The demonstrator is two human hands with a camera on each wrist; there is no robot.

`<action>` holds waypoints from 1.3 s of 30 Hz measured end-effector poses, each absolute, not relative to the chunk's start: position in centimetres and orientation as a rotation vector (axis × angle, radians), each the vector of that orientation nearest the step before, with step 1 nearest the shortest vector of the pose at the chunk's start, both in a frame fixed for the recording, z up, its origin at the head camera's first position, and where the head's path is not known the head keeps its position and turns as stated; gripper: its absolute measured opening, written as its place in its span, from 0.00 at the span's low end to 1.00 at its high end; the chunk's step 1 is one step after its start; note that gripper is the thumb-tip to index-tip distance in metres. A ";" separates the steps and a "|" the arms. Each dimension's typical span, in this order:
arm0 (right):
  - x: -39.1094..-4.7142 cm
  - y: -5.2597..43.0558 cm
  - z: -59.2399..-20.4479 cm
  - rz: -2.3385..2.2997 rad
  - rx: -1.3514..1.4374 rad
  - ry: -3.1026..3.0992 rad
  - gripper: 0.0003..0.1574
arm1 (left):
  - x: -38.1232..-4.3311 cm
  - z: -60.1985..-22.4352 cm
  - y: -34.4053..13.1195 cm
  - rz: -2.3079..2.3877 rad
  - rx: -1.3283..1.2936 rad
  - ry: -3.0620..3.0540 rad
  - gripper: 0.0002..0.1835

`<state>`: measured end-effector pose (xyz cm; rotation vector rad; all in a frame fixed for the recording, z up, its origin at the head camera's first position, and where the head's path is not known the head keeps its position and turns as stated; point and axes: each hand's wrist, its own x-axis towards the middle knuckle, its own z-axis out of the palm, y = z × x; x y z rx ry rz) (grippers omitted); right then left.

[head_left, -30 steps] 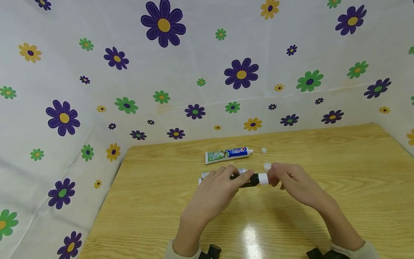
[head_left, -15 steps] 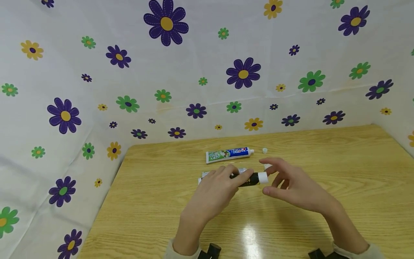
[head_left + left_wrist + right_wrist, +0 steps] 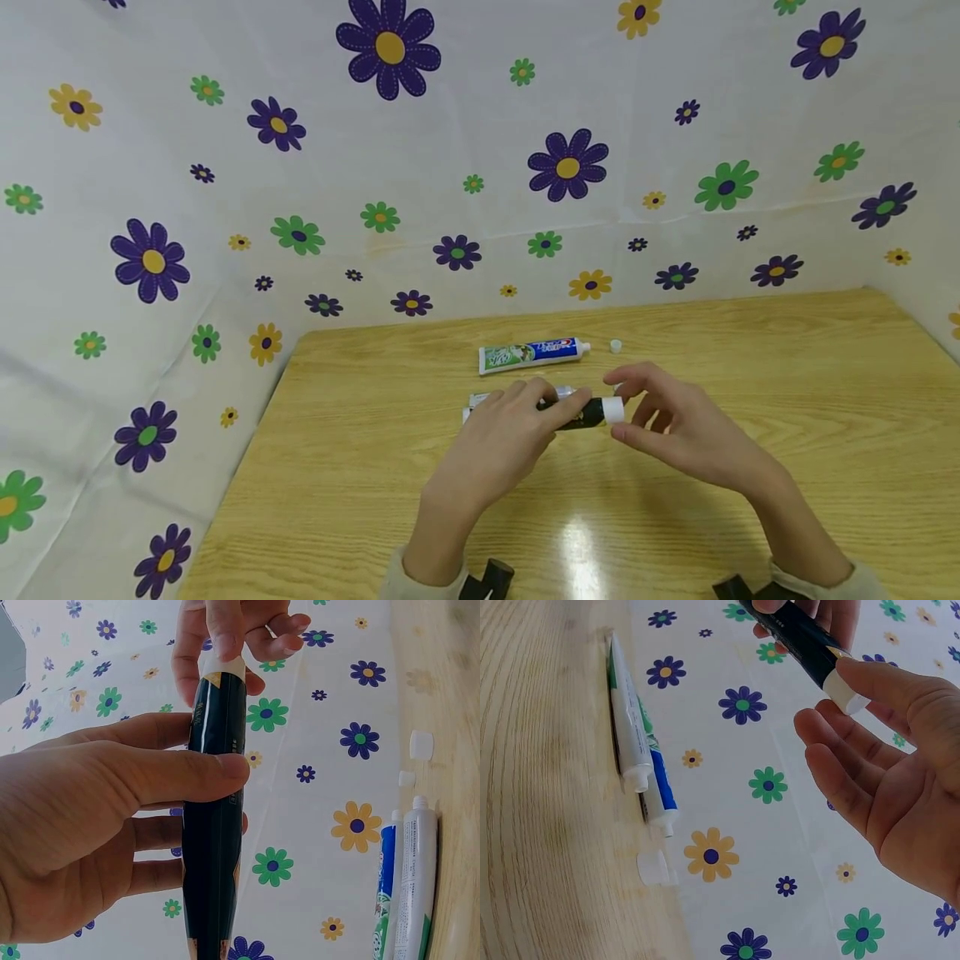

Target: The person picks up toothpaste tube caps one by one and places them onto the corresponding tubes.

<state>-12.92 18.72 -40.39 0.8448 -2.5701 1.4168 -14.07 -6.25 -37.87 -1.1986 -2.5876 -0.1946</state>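
Note:
My left hand (image 3: 502,442) grips a dark toothpaste tube (image 3: 581,414) with a white cap (image 3: 613,409), held sideways above the table. In the left wrist view the thumb lies across the front of the tube (image 3: 214,847), with the fingers behind it. My right hand (image 3: 682,425) is spread around the capped end, its thumb tip right at the cap (image 3: 845,693). The other fingers are loosely bent and stand apart from the cap in the right wrist view.
A blue and green toothpaste tube (image 3: 534,356) lies on the wooden table (image 3: 337,467), a small white cap (image 3: 616,346) near its nozzle. A white tube (image 3: 632,727) lies beside it, partly behind my left hand in the head view. A larger loose cap (image 3: 421,745) is also there. A flowered cloth (image 3: 450,150) stands behind.
My right hand's fingers were bunched at the cap and have spread apart, with the thumb lower. My left hand keeps its grip on the tube. The view has shifted slightly.

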 end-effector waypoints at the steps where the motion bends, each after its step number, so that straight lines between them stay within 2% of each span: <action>1: -12.9 18.7 -40.4 1.412 0.847 -2.569 0.28 | -14.1 -37.9 -6.2 -0.193 -1.200 -2.589 0.28; 6: -13.1 18.7 -40.5 1.402 0.848 -2.579 0.20 | -14.1 -38.0 -6.3 -0.184 -1.203 -2.581 0.28; 10: -13.0 18.6 -40.5 1.407 0.830 -2.603 0.18 | -14.2 -37.9 -6.3 -0.182 -1.203 -2.589 0.29; 18: -13.1 18.6 -40.5 1.420 0.807 -2.616 0.17 | -14.2 -37.9 -6.2 -0.196 -1.206 -2.590 0.28; 26: -13.1 18.5 -40.4 1.428 0.773 -2.639 0.21 | -14.2 -37.9 -6.2 -0.200 -1.205 -2.575 0.28; 39: -12.9 18.5 -40.4 1.475 0.740 -2.665 0.19 | -14.1 -37.9 -6.1 -0.174 -1.205 -2.575 0.29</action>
